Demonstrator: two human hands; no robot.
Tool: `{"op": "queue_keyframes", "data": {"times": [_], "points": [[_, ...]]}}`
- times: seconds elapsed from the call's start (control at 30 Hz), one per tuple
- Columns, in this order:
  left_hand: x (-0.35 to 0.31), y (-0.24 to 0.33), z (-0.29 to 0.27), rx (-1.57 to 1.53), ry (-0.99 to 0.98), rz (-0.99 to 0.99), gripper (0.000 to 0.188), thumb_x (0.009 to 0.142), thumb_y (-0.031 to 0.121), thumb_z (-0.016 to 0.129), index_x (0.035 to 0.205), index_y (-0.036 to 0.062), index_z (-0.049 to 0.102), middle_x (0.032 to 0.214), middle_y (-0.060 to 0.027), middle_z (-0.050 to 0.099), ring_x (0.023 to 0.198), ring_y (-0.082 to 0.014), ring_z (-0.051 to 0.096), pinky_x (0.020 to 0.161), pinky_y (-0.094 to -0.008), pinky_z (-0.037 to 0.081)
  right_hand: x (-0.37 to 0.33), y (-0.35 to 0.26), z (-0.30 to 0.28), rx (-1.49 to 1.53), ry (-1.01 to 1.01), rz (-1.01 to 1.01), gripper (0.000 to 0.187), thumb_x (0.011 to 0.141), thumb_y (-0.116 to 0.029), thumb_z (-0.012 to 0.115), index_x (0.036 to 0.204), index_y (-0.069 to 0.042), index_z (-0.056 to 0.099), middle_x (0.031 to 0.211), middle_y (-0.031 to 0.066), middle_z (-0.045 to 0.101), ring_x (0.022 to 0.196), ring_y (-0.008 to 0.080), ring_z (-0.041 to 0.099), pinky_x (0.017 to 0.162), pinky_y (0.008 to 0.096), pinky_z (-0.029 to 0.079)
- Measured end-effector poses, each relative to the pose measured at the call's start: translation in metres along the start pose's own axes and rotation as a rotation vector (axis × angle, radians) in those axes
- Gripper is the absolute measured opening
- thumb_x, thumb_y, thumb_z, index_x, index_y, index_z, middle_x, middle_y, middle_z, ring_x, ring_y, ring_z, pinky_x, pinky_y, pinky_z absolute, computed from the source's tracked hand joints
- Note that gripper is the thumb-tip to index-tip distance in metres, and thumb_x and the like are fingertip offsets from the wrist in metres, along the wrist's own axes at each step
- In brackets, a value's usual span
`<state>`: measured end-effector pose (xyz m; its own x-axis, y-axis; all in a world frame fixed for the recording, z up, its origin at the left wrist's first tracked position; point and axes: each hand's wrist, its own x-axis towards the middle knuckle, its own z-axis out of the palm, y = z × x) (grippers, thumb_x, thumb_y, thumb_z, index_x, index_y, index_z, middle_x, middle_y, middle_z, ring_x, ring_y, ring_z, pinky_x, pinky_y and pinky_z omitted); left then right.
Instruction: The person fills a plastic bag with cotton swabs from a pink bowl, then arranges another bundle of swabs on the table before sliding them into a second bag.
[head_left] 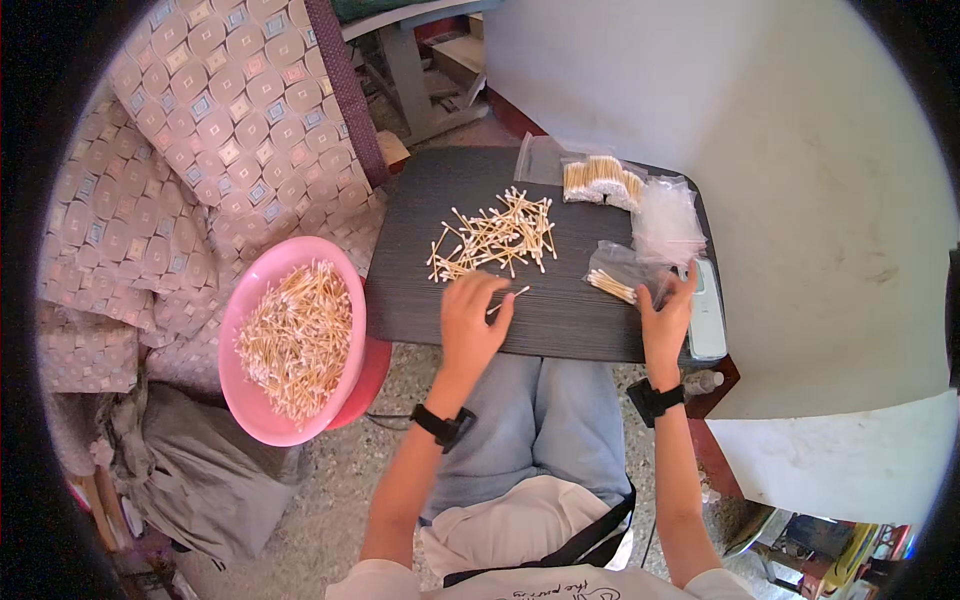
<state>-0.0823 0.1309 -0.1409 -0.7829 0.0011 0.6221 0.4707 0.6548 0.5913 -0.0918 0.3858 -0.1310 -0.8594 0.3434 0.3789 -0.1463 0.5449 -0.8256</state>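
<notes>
Head view: the left hand [472, 322] rests on the dark board [560, 325] across the person's lap, fingers curled, pinching one or two cotton swabs [508, 300] at the fingertips, w/ the swab ends poking out to the right. Just above it lies a loose pile of swabs [495, 238] (wooden sticks, white tips), scattered across the board's middle. The right hand [668, 318] is near the board's right edge, fingers gripping the mouth of a small clear bag [622, 272] that's partly filled w/ swabs. Behind that bag sits a stack of empty clear bags [667, 220], and next to it a filled packet of swabs [602, 181]. A pink basin [240, 330] heaped w/ more swabs sits left of the board, beside a patterned cushion [230, 110].
</notes>
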Motion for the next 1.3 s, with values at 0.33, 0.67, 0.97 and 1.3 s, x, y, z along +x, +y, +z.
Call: {"op": "queue_keyframes", "data": {"times": [0.33, 0.67, 0.97, 1.3], "points": [[0.009, -0.041, -0.016, 0.374, -0.290, -0.057, 0.105, 0.064, 0.062, 0.072, 0.138, -0.0006, 0.032, 0.143, -0.0269, 0.028, 0.136, -0.0411, 0.022, 0.111, -0.0499, 0.017, -0.013, -0.048, 0.077, -0.346, -0.377, -0.587, 0.070, 0.071, -0.020, 0.076, 0.128, 0.003, 0.042, 0.123, 0.0258, 0.045, 0.108, 0.0409, 0.047, 0.093, 0.0452, 0.040], [0.004, -0.045, -0.015, 0.350, -0.300, -0.031, 0.100, 0.069, 0.062, 0.068, 0.136, -0.0040, 0.033, 0.142, -0.0257, 0.031, 0.136, -0.0370, 0.024, 0.112, -0.0476, 0.018, 0.019, -0.061, 0.141, -0.516, -0.411, -0.241, 0.077, 0.070, -0.030, 0.077, 0.121, 0.015, 0.041, 0.110, 0.0237, 0.052, 0.103, 0.0371, 0.050, 0.087, 0.0407, 0.044], [0.009, -0.030, -0.014, 0.449, -0.256, 0.089, 0.080, 0.078, 0.053, 0.063, 0.139, 0.0069, 0.037, 0.145, -0.0178, 0.032, 0.137, -0.0349, 0.023, 0.110, -0.0559, 0.013, 0.029, -0.044, 0.139, -0.518, -0.463, -0.332, 0.010, 0.079, 0.000, 0.055, 0.087, 0.003, 0.059, 0.093, 0.0202, 0.060, 0.088, 0.0360, 0.061, 0.075, 0.0417, 0.052], [0.015, -0.055, 0.008, 0.601, -0.211, 0.067, 0.039, 0.090, 0.025, 0.054, 0.129, 0.0190, 0.052, 0.139, -0.0076, 0.043, 0.132, -0.0258, 0.035, 0.106, -0.0595, 0.019, 0.029, -0.028, 0.106, -0.537, -0.494, -0.393, 0.009, 0.078, 0.003, 0.054, 0.086, 0.003, 0.058, 0.091, 0.0216, 0.058, 0.085, 0.0383, 0.061, 0.073, 0.0434, 0.051]]}}
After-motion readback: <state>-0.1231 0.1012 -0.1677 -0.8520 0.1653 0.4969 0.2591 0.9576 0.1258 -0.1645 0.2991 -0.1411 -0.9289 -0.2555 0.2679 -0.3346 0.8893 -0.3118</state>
